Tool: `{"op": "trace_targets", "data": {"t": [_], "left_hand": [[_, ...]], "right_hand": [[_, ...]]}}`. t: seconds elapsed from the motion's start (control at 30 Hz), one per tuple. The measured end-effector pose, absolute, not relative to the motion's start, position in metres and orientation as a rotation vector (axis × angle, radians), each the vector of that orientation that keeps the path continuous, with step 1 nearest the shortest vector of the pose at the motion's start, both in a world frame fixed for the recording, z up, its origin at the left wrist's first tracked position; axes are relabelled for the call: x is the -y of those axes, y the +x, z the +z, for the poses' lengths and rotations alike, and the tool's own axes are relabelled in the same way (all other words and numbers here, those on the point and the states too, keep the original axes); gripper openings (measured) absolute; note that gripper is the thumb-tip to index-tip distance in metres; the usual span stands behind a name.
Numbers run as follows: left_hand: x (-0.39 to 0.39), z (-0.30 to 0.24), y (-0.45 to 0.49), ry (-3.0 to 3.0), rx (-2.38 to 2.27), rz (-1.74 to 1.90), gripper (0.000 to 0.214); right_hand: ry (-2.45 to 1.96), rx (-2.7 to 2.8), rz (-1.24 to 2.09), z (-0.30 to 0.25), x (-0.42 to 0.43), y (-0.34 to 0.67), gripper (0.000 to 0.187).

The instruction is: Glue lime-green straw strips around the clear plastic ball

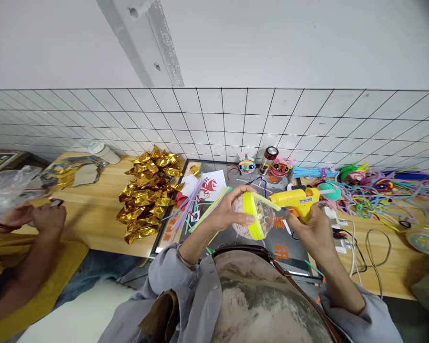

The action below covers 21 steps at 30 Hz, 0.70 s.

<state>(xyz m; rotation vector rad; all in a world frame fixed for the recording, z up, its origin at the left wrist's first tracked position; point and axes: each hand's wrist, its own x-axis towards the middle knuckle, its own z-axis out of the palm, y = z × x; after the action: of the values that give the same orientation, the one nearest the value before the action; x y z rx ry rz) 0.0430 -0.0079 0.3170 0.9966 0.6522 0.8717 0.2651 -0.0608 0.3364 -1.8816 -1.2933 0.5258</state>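
Note:
In my left hand [227,212] is a clear round plastic ball [268,220], its near side wrapped in pale pink strands and its middle in a bright yellow fuzzy band [250,216]. My fingers curl over its top and the thumb presses its side. A pale yellow strip sticks out from the band toward the right. My right hand [316,233] grips a yellow hot glue gun [296,199] by the handle. The gun's nozzle points left, close to the strip; whether they touch I cannot tell. A whitish glue stick shows at the gun's rear.
Gold foil decorations [150,190] and loose pipe cleaners [191,195] lie left. Behind stand a tumbler [269,159] and two decorated balls. At right are a pipe cleaner heap [372,188], power strip [339,243] and cables. A co-worker's hands [48,216] are at far left.

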Motion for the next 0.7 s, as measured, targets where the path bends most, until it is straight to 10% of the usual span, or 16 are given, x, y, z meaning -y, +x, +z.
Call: {"op": "trace_targets", "data": {"t": [0.33,0.7], "left_hand": [[0.008,0.318,0.043,0.996,-0.656,0.894,0.073],[0.002,0.318,0.033,0.941,-0.698,1.014,0.074]], "right_hand": [[-1.723,1.116,0.818,0.326,0.056,0.268,0.046],[-1.804,1.326,0.735,0.157,0.066,0.289,0.044]]}}
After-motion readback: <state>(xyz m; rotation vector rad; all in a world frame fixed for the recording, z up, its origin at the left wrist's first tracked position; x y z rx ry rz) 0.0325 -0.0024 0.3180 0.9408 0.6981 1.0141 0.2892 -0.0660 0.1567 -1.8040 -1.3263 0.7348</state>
